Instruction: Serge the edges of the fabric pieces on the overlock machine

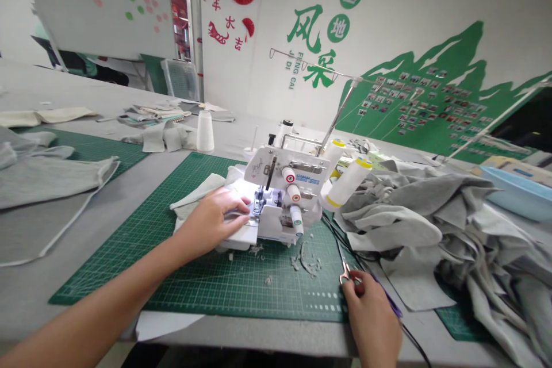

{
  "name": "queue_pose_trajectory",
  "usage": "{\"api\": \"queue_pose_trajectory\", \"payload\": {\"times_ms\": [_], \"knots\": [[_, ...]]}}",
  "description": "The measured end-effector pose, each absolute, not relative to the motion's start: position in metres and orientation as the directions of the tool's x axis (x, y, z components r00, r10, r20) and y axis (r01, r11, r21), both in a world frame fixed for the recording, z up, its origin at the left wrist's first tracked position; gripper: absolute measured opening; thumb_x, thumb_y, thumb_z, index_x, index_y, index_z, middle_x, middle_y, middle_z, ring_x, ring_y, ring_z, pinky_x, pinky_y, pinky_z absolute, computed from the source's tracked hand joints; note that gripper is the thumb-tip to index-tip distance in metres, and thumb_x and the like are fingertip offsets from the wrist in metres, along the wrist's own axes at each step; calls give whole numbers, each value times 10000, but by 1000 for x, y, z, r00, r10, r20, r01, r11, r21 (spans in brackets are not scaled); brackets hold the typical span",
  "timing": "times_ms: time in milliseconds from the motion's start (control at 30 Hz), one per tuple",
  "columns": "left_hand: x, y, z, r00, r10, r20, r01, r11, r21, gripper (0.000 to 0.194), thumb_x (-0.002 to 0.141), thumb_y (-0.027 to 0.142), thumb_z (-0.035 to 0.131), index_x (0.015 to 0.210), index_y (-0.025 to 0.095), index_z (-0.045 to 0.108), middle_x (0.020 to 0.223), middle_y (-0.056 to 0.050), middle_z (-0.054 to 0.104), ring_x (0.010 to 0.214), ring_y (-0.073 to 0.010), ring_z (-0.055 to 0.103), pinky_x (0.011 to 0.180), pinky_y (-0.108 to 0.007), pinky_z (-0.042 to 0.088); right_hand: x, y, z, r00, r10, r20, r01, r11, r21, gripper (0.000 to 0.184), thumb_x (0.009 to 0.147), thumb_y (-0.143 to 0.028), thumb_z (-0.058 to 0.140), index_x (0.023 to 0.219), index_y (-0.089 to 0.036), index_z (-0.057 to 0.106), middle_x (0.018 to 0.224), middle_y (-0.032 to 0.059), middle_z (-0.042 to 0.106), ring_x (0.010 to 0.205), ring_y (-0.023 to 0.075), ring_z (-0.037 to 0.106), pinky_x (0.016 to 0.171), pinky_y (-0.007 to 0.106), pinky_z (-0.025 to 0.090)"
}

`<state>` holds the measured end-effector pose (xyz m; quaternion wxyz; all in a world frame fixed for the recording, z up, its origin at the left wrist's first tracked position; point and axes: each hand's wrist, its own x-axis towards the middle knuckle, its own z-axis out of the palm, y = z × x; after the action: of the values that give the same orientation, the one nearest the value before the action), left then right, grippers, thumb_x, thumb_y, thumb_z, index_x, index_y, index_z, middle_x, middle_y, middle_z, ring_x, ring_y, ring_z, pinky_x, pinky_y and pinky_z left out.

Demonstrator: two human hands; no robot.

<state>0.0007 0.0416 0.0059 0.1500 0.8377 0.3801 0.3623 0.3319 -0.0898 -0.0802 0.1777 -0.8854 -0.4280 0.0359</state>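
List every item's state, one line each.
sewing machine: lamp lit
left hand: laid on light fabric
light fabric: partly under the hand, beside the needle area
right hand: fingers at scissors' handles
scissors: blade opening unclear
white thread cone: upright
mat under machine: flat, lint-strewn
grey cloth heap: crumpled

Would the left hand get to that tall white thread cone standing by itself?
Probably yes. The cone stands just past the green mat, left of the sewing machine, and only low cloth lies between it and the left hand. That hand would have to leave the cloth first.
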Motion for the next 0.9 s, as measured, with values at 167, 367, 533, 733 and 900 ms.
{"api": "queue_pose_trajectory", "payload": {"times_ms": [167, 367, 533, 733, 900], "knots": [[1, 43, 6, 457, 733, 504, 544, -679, 494, 156, 880, 287, 616, 909, 212, 749, 1069, -61, 758, 1014, -257, 660, 923, -437, 507, 330, -94, -84, 624, 770, 131, 751, -546, -371, 360, 938, -427, 407, 1078, -237, 679, 1019, 93, 696, 851, 296, 685, 628, 334, 422], [1, 43, 5, 467, 732, 496, 570, -678, 464, 227, 916, 319, 573, 984, 220, 766, 1097, -63, 758, 1041, -272, 652, 952, -454, 491, 332, -96, -89, 608, 775, 175, 767, -515, -382, 359, 932, -430, 433, 1078, -244, 703, 982, 87, 712, 806, 276, 692, 633, 326, 440], [1, 49, 13, 487, 742, 460, 596, -668, 447, 286, 952, 337, 518, 985, 216, 775, 1085, -60, 765, 1037, -269, 656, 948, -444, 492, 339, -97, -93, 510, 826, 240, 851, -442, -285, 341, 938, -369, 454, 1076, -189, 709, 1011, 126, 711, 885, 284, 694, 752, 350, 479], [2, 67, 21, 509, 763, 398, 636, -645, 424, 200, 889, 346, 607, 898, 231, 770, 1142, -55, 740, 992, -256, 674, 864, -383, 513, 344, -89, -66, 333, 943, 2, 943, -333, 0, 179, 887, -129, 538, 913, -193, 702, 857, 105, 736, 818, 263, 717, 653, 302, 416], [6, 71, 25, 506, 771, 386, 675, -633, 380, 211, 886, 377, 595, 874, 220, 734, 929, -48, 721, 847, -235, 659, 746, -336, 499, 346, -80, -50, 304, 947, -99, 952, -305, 3, 165, 856, -114, 572, 925, -222, 676, 841, 60, 752, 774, 243, 720, 570, 272, 327]]}}
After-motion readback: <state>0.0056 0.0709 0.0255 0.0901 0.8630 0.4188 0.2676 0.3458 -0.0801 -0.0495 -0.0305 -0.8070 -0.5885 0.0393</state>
